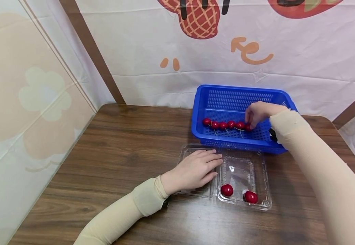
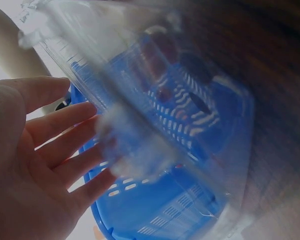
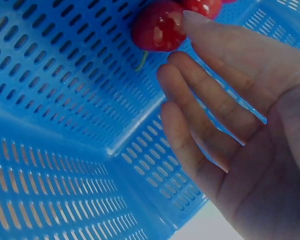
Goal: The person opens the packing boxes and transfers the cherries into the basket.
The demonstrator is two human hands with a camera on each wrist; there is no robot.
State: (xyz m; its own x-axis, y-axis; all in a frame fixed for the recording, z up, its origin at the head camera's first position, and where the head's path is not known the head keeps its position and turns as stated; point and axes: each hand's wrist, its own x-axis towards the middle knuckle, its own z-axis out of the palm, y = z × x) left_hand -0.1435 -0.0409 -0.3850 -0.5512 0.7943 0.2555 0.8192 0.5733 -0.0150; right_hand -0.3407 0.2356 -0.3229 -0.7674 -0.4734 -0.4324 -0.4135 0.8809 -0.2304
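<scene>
My left hand (image 1: 194,170) lies with its fingers extended over the left half of a clear plastic clamshell box (image 1: 264,183), fingertips at the middle fold. Two red cherries, one on the left (image 1: 227,190) and one on the right (image 1: 251,197), sit at the near end of the box's right half. Inside the blue basket (image 1: 197,112), my right hand (image 1: 258,114) pinches the rightmost cherry (image 3: 157,27) of a row, its thumb against the fruit. The index fingertip is hidden. Several other cherries (image 1: 223,126) with stems line up leftward on the basket floor.
The basket stands at the back of the brown wooden table (image 1: 119,153), directly behind the clamshell box. A printed cloth (image 1: 147,88) hangs behind the table, and another cloth (image 1: 45,92) hangs along its left side.
</scene>
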